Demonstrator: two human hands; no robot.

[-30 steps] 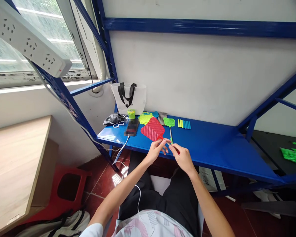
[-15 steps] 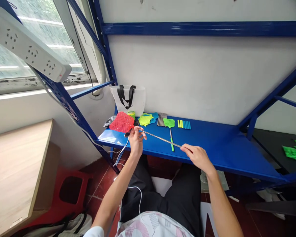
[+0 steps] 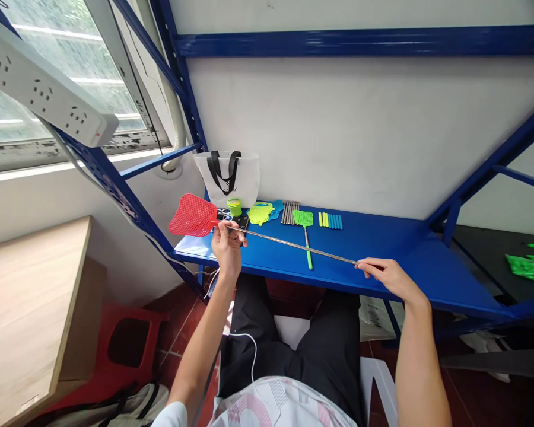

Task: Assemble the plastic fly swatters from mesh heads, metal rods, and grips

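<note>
A red plastic fly swatter (image 3: 192,215) is stretched out over the blue steel shelf (image 3: 404,261), its long thin metal handle (image 3: 293,245) running from left to right. My left hand (image 3: 226,249) grips the handle just below the red head. My right hand (image 3: 385,277) pinches the far end of the handle between its fingertips. Behind the handle lies a lime-green fly swatter (image 3: 303,219) with a green grip, untouched. Near my left hand, a phone (image 3: 240,222) lies on the shelf, partly hidden by my fingers.
On the shelf stand a white tote bag (image 3: 226,178) with black handles, a green jar (image 3: 234,206), and several small green and blue pieces (image 3: 330,221). A power strip (image 3: 40,89) hangs at upper left. A wooden desk (image 3: 26,314) and a red stool (image 3: 127,343) stand lower left.
My hands have moved farther apart, and the metal handle now looks longer. The red head has moved left and up. My right hand has shifted to the right along the shelf.
</note>
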